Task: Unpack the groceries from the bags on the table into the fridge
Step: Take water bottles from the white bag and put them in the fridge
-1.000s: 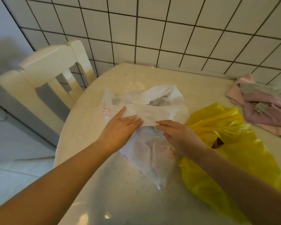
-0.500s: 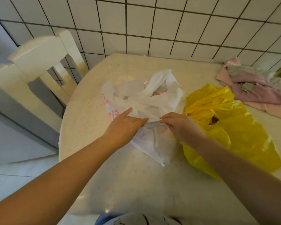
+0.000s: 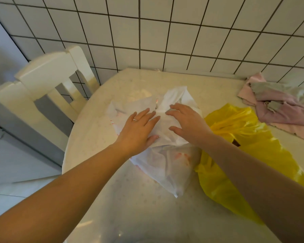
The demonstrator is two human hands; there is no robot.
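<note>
A white plastic bag [image 3: 167, 165] with faint red print lies flattened on the cream table [image 3: 112, 199]. My left hand [image 3: 139, 128] lies flat on its upper part, fingers straight, a ring on one finger. My right hand [image 3: 186, 123] presses down beside it with spread fingers, palm on the bag. To the right, a crumpled yellow plastic bag [image 3: 244, 155] lies partly under the white one, with a small dark thing showing in a fold. No groceries or fridge are visible.
A cream wooden chair [image 3: 46, 88] stands at the table's left side. A heap of pink and grey cloths [image 3: 279, 109] lies at the back right by the white tiled wall [image 3: 165, 32]. Pale floor shows at left.
Both hands have slid farther up the white bag and spread flat, smoothing it down. The bag's puffed top has been pressed flatter.
</note>
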